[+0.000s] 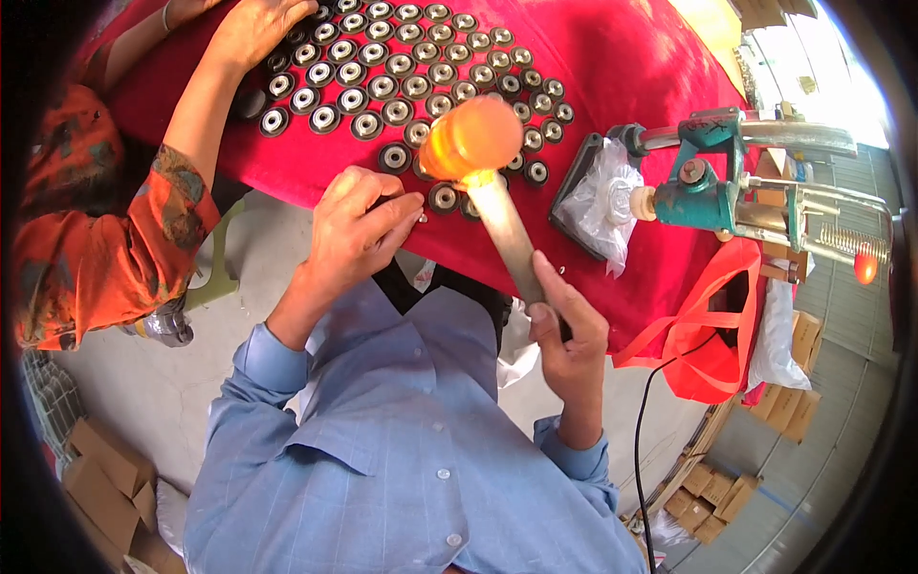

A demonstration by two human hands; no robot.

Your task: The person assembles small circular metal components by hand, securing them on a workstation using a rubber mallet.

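Observation:
My right hand [571, 344] is closed around the pale handle of a mallet [505, 230]. The mallet's translucent orange head is tilted up over the near part of the table, hiding some of the round parts beneath it. At the table's near edge, my left hand [361, 230] is curled with thumb and fingers together. Something dark shows slightly between those fingers, but its kind is hidden. Just beyond them sit black-rimmed metal wheels [394, 158], like small bearings or rollers. Many more wheels [351, 100] are spread in rows across the red cloth [574, 53].
A green hand press [703, 196] stands at the right, with a clear plastic bag [604, 206] against it. A red tote bag [703, 349] hangs at the table's right side. Another person's hand [256, 33] reaches among the wheels at left. Cardboard boxes [708, 497] lie lower right.

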